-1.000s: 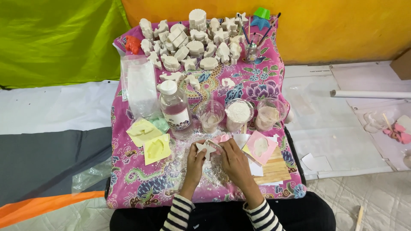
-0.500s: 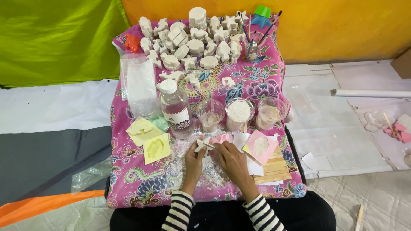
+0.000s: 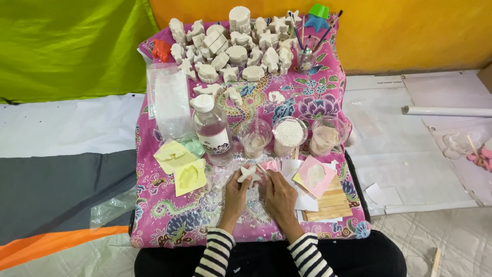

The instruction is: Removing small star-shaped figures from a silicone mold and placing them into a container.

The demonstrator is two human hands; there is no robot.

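My left hand holds a small white star-shaped plaster cast above the pink patterned cloth. My right hand rests beside it, fingers on a pink mould and touching the cast's edge. Both sleeves are black-and-white striped. To the right lies another pink mould filled with white plaster, on stacked wooden sticks.
Yellow moulds lie to the left. A clear bottle with white cap, three plastic cups with plaster, and a plastic bag stand mid-cloth. Several white plaster figures fill the far end, near a brush jar.
My left hand has raised the star cast slightly and turned it; my right hand shifted a little toward it. Everything else stays put.
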